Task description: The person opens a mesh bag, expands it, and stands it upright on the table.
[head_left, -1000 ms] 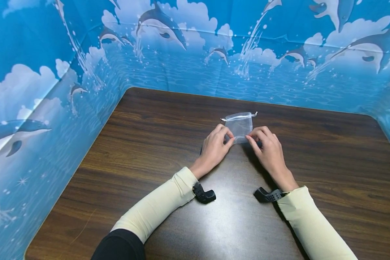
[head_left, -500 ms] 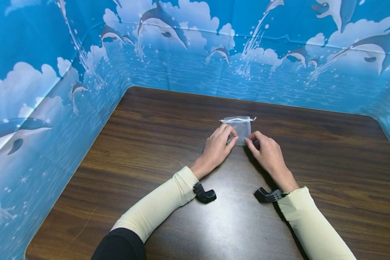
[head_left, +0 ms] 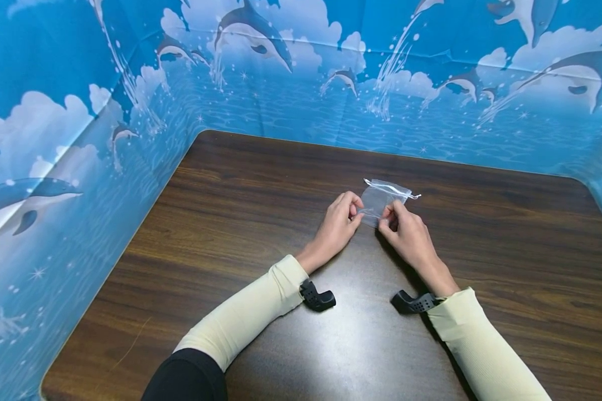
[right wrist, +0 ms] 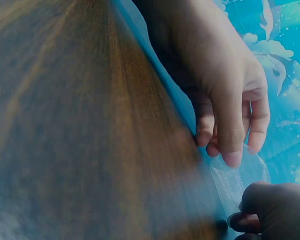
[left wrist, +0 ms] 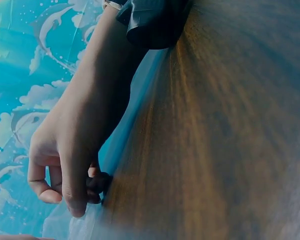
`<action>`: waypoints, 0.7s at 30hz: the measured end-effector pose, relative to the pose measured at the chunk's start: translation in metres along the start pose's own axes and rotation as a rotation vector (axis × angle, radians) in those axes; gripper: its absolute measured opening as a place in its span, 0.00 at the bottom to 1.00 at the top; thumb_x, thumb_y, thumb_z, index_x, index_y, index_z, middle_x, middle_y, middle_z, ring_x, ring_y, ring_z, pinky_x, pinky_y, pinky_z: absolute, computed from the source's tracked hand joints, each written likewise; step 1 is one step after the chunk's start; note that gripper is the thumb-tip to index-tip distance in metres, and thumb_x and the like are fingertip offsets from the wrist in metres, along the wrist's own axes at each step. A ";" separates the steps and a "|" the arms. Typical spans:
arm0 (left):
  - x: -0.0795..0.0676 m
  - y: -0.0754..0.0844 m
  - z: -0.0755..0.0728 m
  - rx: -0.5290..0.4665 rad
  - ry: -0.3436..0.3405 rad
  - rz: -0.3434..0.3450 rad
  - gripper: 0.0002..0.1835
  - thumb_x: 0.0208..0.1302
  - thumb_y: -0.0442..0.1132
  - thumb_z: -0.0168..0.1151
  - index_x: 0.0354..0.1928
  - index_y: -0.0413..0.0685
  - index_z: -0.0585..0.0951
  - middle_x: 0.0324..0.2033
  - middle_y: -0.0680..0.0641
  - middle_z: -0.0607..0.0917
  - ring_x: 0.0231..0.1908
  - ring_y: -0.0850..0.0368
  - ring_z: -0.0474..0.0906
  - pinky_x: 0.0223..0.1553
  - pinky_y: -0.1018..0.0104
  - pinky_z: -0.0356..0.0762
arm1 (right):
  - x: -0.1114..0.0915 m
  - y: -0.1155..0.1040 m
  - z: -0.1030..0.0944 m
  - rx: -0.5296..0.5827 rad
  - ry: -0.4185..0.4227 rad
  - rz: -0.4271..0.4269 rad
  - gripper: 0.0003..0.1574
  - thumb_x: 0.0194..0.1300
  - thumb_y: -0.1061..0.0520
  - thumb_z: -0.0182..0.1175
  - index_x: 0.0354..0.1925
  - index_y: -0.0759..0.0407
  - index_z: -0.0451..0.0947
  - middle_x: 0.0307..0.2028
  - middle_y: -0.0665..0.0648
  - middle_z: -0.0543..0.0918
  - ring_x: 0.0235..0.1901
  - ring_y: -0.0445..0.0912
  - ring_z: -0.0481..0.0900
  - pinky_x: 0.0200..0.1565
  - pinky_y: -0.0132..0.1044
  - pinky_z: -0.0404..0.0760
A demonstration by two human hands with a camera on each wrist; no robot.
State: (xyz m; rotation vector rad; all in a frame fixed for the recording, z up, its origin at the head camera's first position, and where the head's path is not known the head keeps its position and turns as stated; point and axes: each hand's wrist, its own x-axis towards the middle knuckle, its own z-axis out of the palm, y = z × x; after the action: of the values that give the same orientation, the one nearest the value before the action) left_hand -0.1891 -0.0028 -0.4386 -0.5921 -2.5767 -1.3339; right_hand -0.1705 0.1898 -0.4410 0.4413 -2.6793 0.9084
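A small sheer white drawstring pouch [head_left: 378,199] lies at an angle near the far part of the table, its white cord across the end away from the person. My right hand [head_left: 408,234] pinches the pouch's near right part between thumb and curled fingers. At its near left edge, my left hand [head_left: 333,225] has thumb and index finger close together on the thin fabric. In the right wrist view, the see-through fabric [right wrist: 235,185] spans between the right hand [right wrist: 230,95] and the left fingertips. The left wrist view shows the left thumb pointing down at the pouch [left wrist: 80,227].
A dark wood-grain table [head_left: 221,223] spreads under both arms. Behind and to the left hangs a blue dolphin-print cloth [head_left: 301,106] along the table's edges. Each wrist wears a black camera mount [head_left: 318,298] beside a pale yellow sleeve [head_left: 246,312].
The pouch has turned clockwise, its corded end swinging to the right. The left hand shifted right, then slightly back left; the right hand stays nearly in place with its fingers curled closer.
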 end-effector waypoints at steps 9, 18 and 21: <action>-0.002 0.002 -0.001 0.096 -0.006 -0.022 0.07 0.73 0.35 0.65 0.45 0.43 0.89 0.40 0.46 0.81 0.35 0.60 0.78 0.38 0.75 0.74 | 0.002 -0.002 0.001 -0.086 -0.016 0.012 0.12 0.74 0.57 0.62 0.54 0.56 0.82 0.29 0.56 0.84 0.24 0.47 0.74 0.30 0.42 0.70; -0.004 0.004 -0.002 0.158 0.030 0.008 0.03 0.72 0.38 0.67 0.40 0.47 0.85 0.39 0.51 0.84 0.36 0.60 0.80 0.38 0.72 0.77 | 0.001 -0.003 -0.001 -0.151 0.041 0.016 0.12 0.74 0.56 0.61 0.49 0.59 0.86 0.42 0.62 0.90 0.29 0.52 0.82 0.33 0.53 0.79; -0.004 0.005 -0.002 0.164 0.037 0.023 0.03 0.71 0.36 0.67 0.41 0.47 0.82 0.38 0.50 0.86 0.38 0.59 0.83 0.42 0.69 0.80 | 0.001 -0.003 -0.001 -0.135 0.053 0.011 0.07 0.71 0.58 0.63 0.44 0.59 0.85 0.38 0.60 0.90 0.27 0.51 0.81 0.31 0.50 0.77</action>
State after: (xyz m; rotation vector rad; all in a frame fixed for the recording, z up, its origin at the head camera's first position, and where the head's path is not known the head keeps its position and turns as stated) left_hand -0.1835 -0.0026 -0.4350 -0.5613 -2.6085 -1.1019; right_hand -0.1702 0.1884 -0.4384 0.3670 -2.6765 0.7256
